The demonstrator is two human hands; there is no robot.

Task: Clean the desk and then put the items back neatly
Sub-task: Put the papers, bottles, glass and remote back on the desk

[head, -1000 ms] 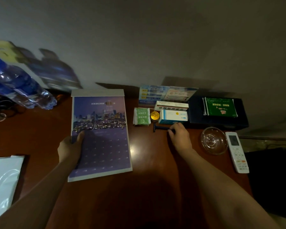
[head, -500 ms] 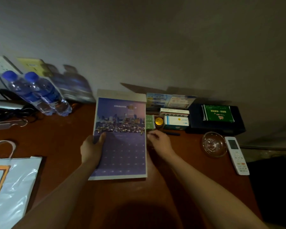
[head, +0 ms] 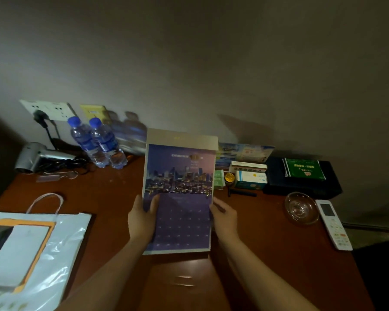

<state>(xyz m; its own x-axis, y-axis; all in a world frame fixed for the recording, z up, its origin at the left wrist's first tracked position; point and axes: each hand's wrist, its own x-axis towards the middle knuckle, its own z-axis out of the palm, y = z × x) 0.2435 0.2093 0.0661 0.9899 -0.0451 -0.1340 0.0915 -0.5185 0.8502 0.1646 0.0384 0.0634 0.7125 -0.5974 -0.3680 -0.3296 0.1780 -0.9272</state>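
I had the calendar (head: 179,194) pinched by both side edges, left hand (head: 142,218) thumb curled over the front, right hand (head: 225,217) fingers wrapped on the opposite edge. It was raised over mid-desk (head: 112,198), top tilted toward the wall. My call: keep both grips level and set it down square, clear of the small boxes (head: 249,173). It looked like stiff card, purple grid under a night skyline photo.
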